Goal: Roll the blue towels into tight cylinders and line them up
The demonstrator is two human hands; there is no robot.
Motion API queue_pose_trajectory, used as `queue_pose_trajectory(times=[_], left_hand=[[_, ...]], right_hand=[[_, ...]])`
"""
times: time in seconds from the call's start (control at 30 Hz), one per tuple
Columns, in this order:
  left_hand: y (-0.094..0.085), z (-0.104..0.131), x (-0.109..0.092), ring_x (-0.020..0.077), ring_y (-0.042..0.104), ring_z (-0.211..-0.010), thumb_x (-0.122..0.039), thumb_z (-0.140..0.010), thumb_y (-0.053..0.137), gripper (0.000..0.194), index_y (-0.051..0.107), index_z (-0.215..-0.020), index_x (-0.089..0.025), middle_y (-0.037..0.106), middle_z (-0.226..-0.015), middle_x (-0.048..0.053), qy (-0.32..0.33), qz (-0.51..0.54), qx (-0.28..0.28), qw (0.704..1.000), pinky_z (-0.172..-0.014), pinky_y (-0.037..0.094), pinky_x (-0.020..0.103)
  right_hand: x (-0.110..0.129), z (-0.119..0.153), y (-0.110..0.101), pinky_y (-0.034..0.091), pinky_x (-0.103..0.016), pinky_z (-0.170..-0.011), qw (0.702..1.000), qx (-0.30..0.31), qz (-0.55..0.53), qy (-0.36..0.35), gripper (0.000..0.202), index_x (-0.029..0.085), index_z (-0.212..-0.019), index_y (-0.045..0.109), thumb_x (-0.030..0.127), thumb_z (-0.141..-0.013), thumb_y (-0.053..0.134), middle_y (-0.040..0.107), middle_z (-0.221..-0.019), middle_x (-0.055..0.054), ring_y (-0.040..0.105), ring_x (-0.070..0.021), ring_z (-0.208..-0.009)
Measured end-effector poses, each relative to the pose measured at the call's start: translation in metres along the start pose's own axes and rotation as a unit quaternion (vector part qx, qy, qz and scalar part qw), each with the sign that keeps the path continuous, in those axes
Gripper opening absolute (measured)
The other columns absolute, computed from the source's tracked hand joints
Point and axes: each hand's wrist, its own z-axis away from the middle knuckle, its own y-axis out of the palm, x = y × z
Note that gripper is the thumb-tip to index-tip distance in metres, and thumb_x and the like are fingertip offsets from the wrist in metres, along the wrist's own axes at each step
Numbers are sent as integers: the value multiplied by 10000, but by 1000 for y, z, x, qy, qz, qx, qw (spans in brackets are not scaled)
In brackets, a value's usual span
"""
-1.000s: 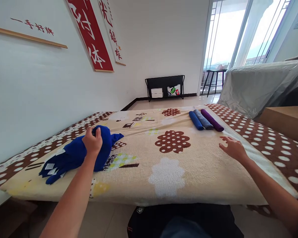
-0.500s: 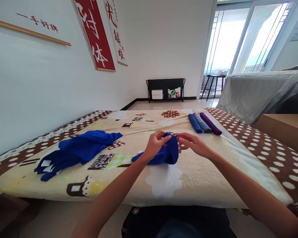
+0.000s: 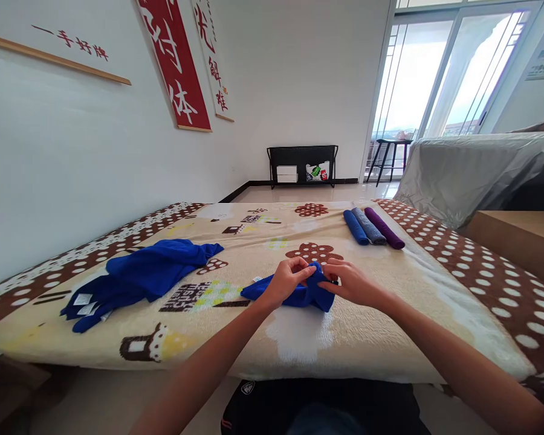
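Observation:
A small royal-blue cloth lies partly on the blanket in front of me, with one edge raised. My left hand pinches that edge between thumb and fingers. Close beside it, my right hand has its fingertips closed on the same cloth. The cloth's narrow left end rests on the blanket, and a small white tag shows there. To the left lies a larger crumpled heap of blue cloth with white labels at its near end; neither hand touches it.
A patterned cream blanket with brown polka-dot borders covers the surface. Three rolled cloths, blue, grey and purple, lie side by side at the back right. A cardboard box stands beyond the right edge.
Both hands have come down towards the blanket with the cloth's raised edge. My right hand, with fingers stretched out before, now grips the cloth.

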Motion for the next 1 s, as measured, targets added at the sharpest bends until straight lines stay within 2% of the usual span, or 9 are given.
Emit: queue_pose_trajectory(times=[0.13,0.2,0.27,0.33,0.43,0.57,0.73,0.9,1.0], left_hand=[[-1,-2,7,139,560,-644,-437,-779,654,275,585,-700,-183,569,-694,-5,28,-42,-70,996,-583,471,258],[0,-2,7,178,585,-848,-359,-746,675,216,583,-657,-185,614,-883,40,62,-66,-108,990,-698,470,274],[0,0,5,207,555,-1027,-310,-728,681,195,574,-622,-187,612,-1071,59,94,-81,-126,984,-820,446,289],[1,3,0,198,560,-996,-309,-752,655,197,566,-621,-192,628,-1036,49,112,-86,-122,982,-855,428,299],[0,7,-6,158,542,-760,-341,-782,622,211,552,-642,-200,600,-773,7,118,-82,-107,984,-752,425,288],[-2,12,-13,147,503,-711,-345,-767,635,227,530,-630,-199,561,-717,-6,124,-75,-110,983,-699,404,277],[5,18,-25,149,512,-741,-321,-767,638,217,528,-627,-196,567,-737,-4,137,-53,-101,984,-723,415,278],[12,33,-43,175,592,-835,-315,-830,629,215,559,-670,-190,665,-866,34,149,-28,-73,986,-785,456,304],[14,44,-52,202,610,-943,-281,-855,645,178,590,-709,-196,684,-932,48,202,-54,-85,974,-900,444,344]], right_hand=[[-8,1,3,385,-273,-676,998,-15,-63,1,328,196,-664,452,398,-847,634,557,-832,-12,476,-138,-763],[-13,1,5,415,-270,-675,995,-31,-96,8,316,193,-693,462,414,-854,620,581,-939,-33,500,-134,-784],[-15,1,7,413,-249,-622,991,-37,-125,16,246,193,-795,526,417,-879,584,586,-931,-26,502,-116,-732],[-13,1,5,402,-228,-574,989,-25,-147,17,241,205,-1017,588,408,-888,574,580,-859,1,497,-103,-675],[-5,2,-1,423,-228,-587,987,13,-159,3,378,240,-1231,615,365,-874,600,605,-830,12,518,-109,-681],[6,7,-11,475,-284,-721,988,21,-153,-10,273,265,-1110,731,311,-880,590,680,-914,-21,584,-164,-845],[19,16,-17,500,-319,-833,986,47,-160,-9,449,309,-1353,580,259,-910,529,664,-1226,-11,610,-193,-1037],[33,23,-19,471,-282,-747,992,20,-116,-44,417,309,-1317,615,225,-938,463,702,-1067,-7,599,-154,-880],[37,27,-20,442,-251,-684,989,11,-136,-55,377,292,-1250,663,210,-932,478,696,-936,-3,571,-129,-781]])
